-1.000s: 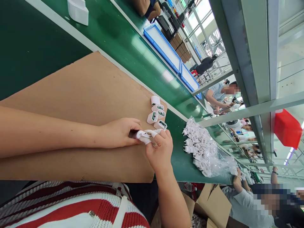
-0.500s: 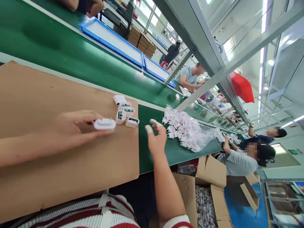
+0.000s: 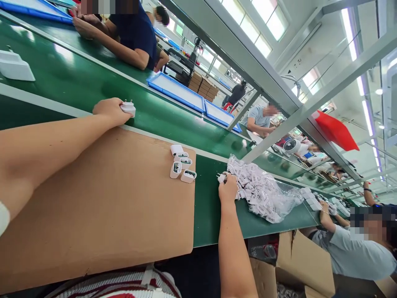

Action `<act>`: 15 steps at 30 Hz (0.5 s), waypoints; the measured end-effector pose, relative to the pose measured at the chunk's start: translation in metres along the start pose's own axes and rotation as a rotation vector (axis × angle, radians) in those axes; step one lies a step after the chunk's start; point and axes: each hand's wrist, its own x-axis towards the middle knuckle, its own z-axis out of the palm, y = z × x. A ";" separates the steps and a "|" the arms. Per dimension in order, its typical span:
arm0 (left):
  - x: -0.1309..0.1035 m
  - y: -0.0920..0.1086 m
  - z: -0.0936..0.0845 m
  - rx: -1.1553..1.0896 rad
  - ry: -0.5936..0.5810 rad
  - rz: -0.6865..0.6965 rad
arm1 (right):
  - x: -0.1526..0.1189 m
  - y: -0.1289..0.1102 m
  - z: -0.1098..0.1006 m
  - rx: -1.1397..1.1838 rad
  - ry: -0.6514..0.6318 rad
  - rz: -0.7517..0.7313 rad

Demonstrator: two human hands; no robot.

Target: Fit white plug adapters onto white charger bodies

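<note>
My left hand [image 3: 110,111] reaches over the green belt beyond the cardboard sheet, its fingers closed on a white plug adapter [image 3: 128,108] whose two pins point up. At the near side of a clear plastic bag [image 3: 263,194] full of white plug parts, my right hand [image 3: 228,188] grips a white plug piece [image 3: 221,178] with its pins pointing left. Several open white charger housings [image 3: 187,175] with green boards inside stand together at the right end of the cardboard sheet [image 3: 124,215], between my hands.
Another white adapter [image 3: 15,66] lies on the green belt [image 3: 74,78] at far left. Blue-rimmed trays [image 3: 180,94] line its far side, where a co-worker in dark blue [image 3: 133,37] sits. Metal framing [image 3: 248,54] crosses above; an open carton [image 3: 304,260] stands below right.
My left hand has carried the white adapter from above the cardboard out over the belt. My right hand, open before, has moved to the bag and closed on a plug piece. The view has shifted.
</note>
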 end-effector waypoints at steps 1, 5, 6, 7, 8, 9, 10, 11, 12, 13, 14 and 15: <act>0.002 0.002 0.001 -0.009 -0.002 -0.029 | -0.001 0.001 0.001 0.057 0.018 -0.018; -0.008 0.020 0.017 -0.040 0.229 0.183 | -0.002 0.006 0.012 0.438 0.117 -0.035; -0.013 0.026 0.023 -0.027 0.250 0.337 | -0.002 0.006 0.015 0.554 0.117 -0.010; -0.019 0.032 0.031 0.004 0.205 0.506 | -0.002 0.006 0.017 0.675 0.103 0.025; -0.024 0.038 0.039 0.049 0.090 0.653 | -0.002 0.006 0.019 0.794 0.079 0.066; -0.029 0.044 0.047 0.102 -0.072 0.760 | -0.002 0.005 0.020 0.903 0.049 0.108; -0.034 0.050 0.055 0.148 -0.224 0.819 | -0.002 0.003 0.020 0.996 0.015 0.144; -0.037 0.055 0.063 0.182 -0.356 0.849 | -0.002 0.001 0.018 1.067 -0.012 0.173; -0.040 0.059 0.069 0.199 -0.464 0.860 | -0.003 -0.002 0.016 1.118 -0.032 0.194; -0.042 0.062 0.074 0.201 -0.535 0.855 | -0.005 -0.005 0.013 1.154 -0.046 0.210; -0.044 0.065 0.078 0.191 -0.571 0.845 | -0.007 -0.009 0.009 1.183 -0.056 0.224; -0.045 0.066 0.080 0.176 -0.581 0.836 | -0.009 -0.012 0.005 1.210 -0.069 0.239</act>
